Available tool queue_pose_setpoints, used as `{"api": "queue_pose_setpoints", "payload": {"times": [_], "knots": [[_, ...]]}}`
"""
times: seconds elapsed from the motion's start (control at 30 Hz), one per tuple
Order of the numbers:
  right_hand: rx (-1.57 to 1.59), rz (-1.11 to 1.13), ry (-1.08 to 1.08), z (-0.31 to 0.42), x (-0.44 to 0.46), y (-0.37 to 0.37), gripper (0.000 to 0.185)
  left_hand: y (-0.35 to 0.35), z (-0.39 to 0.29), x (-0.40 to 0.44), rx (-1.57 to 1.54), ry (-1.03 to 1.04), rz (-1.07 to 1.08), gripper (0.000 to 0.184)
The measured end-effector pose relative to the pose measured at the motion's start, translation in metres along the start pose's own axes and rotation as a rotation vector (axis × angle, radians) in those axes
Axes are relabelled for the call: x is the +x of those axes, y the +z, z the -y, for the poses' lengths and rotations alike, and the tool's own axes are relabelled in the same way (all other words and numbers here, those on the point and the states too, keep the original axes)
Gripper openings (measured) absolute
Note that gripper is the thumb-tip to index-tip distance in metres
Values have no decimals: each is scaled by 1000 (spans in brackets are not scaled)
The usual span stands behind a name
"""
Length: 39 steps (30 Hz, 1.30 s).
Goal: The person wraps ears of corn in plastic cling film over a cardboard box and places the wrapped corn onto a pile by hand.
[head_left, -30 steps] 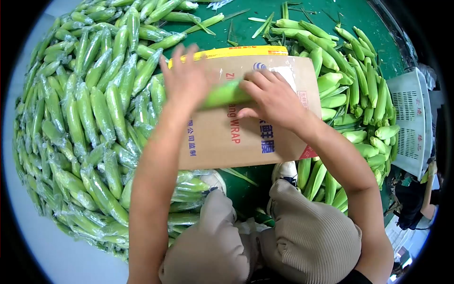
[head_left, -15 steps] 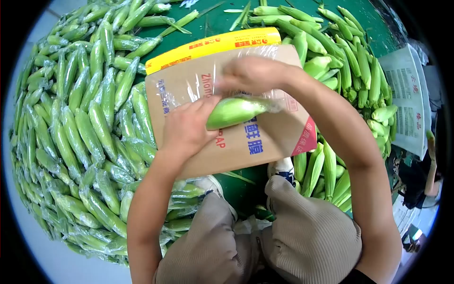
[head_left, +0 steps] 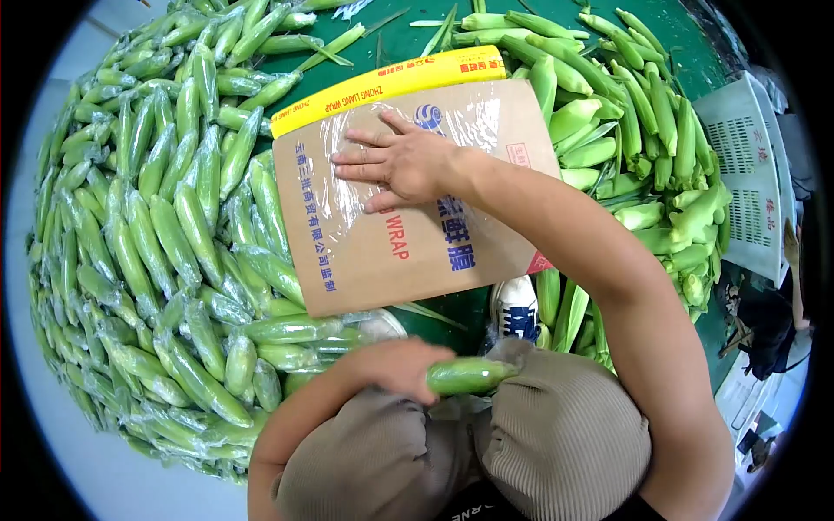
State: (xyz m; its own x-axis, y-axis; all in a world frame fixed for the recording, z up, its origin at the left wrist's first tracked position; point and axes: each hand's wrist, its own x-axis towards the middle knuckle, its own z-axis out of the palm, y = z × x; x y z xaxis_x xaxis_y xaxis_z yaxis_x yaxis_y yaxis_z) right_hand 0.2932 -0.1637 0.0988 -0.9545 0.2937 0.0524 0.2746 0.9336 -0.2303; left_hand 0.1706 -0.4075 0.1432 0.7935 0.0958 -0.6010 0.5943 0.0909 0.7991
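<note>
My left hand [head_left: 404,369], low over my lap, is closed around one end of a green ear of corn [head_left: 472,376] in its husk. Clear film sticks out at the ear's far end, by my right knee. My right hand [head_left: 395,165] lies flat with fingers spread on a brown cardboard box [head_left: 356,269] printed with blue and red lettering. Shiny clear plastic film [head_left: 326,178] covers part of the box top under and around that palm. Along the box's far edge runs a yellow printed strip [head_left: 391,91].
A big heap of film-wrapped corn [head_left: 165,234] fills the left side and reaches my left shoe. Unwrapped husked corn [head_left: 643,113] is piled on the right. Beyond it stands a pale plastic crate [head_left: 747,174] with red characters. Green flooring [head_left: 382,43] shows at the back.
My left hand has carried the corn from above the box down toward my lap. My right hand, blurred above the box before, now rests flat on the film there.
</note>
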Motion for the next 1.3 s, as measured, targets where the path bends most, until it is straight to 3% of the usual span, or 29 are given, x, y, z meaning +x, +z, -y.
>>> {"api": "queue_pose_setpoints", "payload": {"times": [0.1, 0.2, 0.27, 0.33, 0.37, 0.4, 0.47, 0.53, 0.57, 0.6, 0.63, 0.67, 0.7, 0.73, 0.77, 0.8, 0.87, 0.93, 0.97, 1.0, 1.07, 1.1, 1.17, 1.23, 1.27, 1.3], "knots": [[46, -53, -86, 28, -16, 12, 74, 36, 28, 10, -284, -14, 25, 73], [110, -62, -291, 86, -56, 17, 72, 32, 29, -12, -316, 97, -141, 80], [416, -2, -366, 129, -94, 36, 75, 22, 30, -29, -181, 112, -223, 87], [878, 63, -147, 161, -136, 11, 80, 20, 31, -52, -13, 176, -401, 90], [1038, 337, 75, 158, -140, -5, 80, 0, -1, -78, -164, -72, -356, 88], [1185, 632, 290, 157, -146, -14, 80, -4, -3, -84, -51, -18, -451, 80], [1492, 410, 472, 170, -166, 25, 80, -1, -4, -115, 188, 0, -703, 64], [1556, 218, 483, 165, -160, 31, 76, -8, -4, -129, 175, 210, -1025, 43], [1679, 264, 572, 162, -146, 13, 71, -14, 2, -138, 36, 376, -1134, 28], [1782, 318, 689, 156, -136, -7, 67, -12, 10, -126, -341, 728, -1372, 19], [1918, 250, 660, 154, -127, -15, 71, -17, 5, -101, -822, 1172, -1560, 22], [2045, 177, 672, 154, -119, -19, 75, -23, 1, -86, -1079, 1266, -1441, 32], [2045, 204, 584, 155, -108, -21, 81, -19, -9, -65, -1054, 1233, -1480, 44], [2035, 215, 507, 153, -98, -25, 88, -18, -16, -49, -1065, 1266, -1446, 62], [2026, 222, 438, 153, -88, -27, 96, -22, -21, -39, -954, 1235, -1462, 58], [1966, 168, 500, 160, -75, -34, 100, -21, -27, -32, -1085, 1260, -1420, 63], [1857, 47, 615, 174, -54, -44, 110, -21, -10, -38, -1084, 957, -1478, 57], [1720, -247, 466, 165, -55, -36, 95, -20, 9, -52, -1199, 863, -1729, 49], [1570, -364, 389, 152, -60, -39, 91, -23, 39, -86, -848, 843, -1928, 35], [1419, -467, 344, 142, -74, -38, 86, -41, 44, -154, -1011, 1095, -1979, 43], [1338, -507, 648, 93, -116, -30, 57, -61, 76, -297, -879, 1160, -2114, 43], [1145, -640, 813, 75, -137, -32, 47, -63, 91, -354, -838, 1154, -2142, 43], [1118, -970, 951, 44, -160, -47, 42, -67, 121, -415, -782, 1155, -2116, 44], [470, -953, 1089, -12, -216, -30, 36, -75, 149, -372, -653, 1117, -2043, 47], [93, -825, 1081, -36, -252, -25, 40, -84, 101, -278, -468, 742, -2473, 45], [-82, -686, 1226, -51, -286, -11, 44, -77, 98, -217, -333, 471, -2290, 48]]}}
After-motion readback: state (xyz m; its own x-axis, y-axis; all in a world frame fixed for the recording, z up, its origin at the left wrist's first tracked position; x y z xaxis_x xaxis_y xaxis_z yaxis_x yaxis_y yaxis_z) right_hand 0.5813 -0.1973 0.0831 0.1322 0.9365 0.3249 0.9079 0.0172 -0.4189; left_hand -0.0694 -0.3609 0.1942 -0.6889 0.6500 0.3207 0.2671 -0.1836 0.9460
